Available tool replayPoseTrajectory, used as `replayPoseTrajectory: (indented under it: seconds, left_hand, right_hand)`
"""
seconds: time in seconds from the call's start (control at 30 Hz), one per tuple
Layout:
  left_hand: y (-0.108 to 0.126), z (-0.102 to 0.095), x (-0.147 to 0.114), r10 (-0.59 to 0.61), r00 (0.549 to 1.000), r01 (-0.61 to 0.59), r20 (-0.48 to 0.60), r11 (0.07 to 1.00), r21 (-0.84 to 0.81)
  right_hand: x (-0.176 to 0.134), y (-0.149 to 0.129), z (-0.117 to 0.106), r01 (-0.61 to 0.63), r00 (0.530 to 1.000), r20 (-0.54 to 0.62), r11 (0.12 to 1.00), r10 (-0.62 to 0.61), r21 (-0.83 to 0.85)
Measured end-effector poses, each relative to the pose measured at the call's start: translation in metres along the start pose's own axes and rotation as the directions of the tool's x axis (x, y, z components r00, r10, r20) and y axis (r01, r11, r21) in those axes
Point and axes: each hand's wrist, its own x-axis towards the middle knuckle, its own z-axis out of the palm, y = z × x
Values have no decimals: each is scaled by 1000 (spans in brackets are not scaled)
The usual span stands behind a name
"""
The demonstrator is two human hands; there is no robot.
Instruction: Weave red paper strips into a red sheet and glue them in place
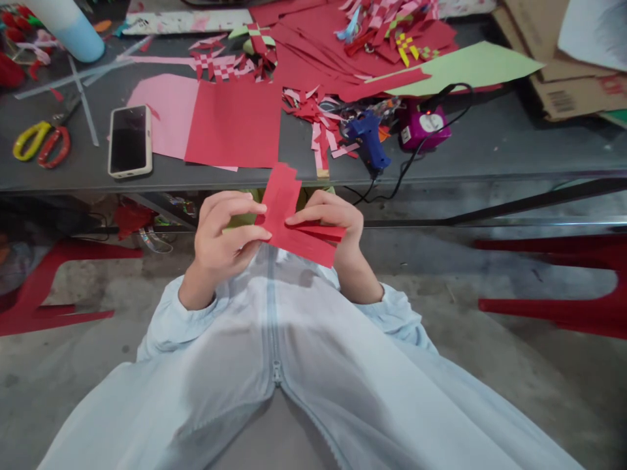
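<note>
Left hand [223, 235] and right hand [333, 222], both held below the near edge of the tabletop [514, 140], above the lap. The left hand pinches the red paper strips [289, 219] between thumb and curled fingers at their left side; the right hand pinches the same strips from the right, fingertips pressed on the flat bands. The strips are thin, matte, straight-edged paper, crossing one another: one band stands upright, the others run toward the right. Pale blue sleeves and a zipped jacket [274, 352] of smooth fabric fill the foreground.

Just beyond the hands, on the grey tabletop, lies a square red sheet [235, 124] overlapping a pink sheet [164, 104]. To its left rests a phone [130, 140], screen dark, in a light case; farther left, scissors [42, 140] with one yellow and one red loop handle. To the right of the red sheet lies a litter of red and pink offcuts [318, 121], then a blue glue gun [368, 138] and a magenta socket block [424, 127] with black cables. At the far edge are stacked red sheets, woven chequered pieces [220, 65], a pale green sheet [470, 65] and cardboard boxes [563, 59]. Red plastic stools [563, 281] stand on the concrete floor at either side.
</note>
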Motion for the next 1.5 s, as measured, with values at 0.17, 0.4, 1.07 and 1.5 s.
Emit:
replayPoseTrajectory:
  seconds: [0.17,0.4,1.07,1.5]
  left_hand:
    - [7,-4,-1,87,996,-82,-18,981,177]
    - [10,-4,3,203,968,-184,-147,974,134]
    - [21,17,-8,-728,592,760,345,363,-539]
    - [21,23,-6,-720,392,862,573,70,-502]
  right_hand:
    - [1,-4,-3,118,992,-28,990,-121,-70]
    - [1,-6,-4,170,985,-24,982,-172,-82]
    - [8,3,8,-65,997,-60,985,56,-160]
    - [6,6,4,-313,948,5,932,320,-185]
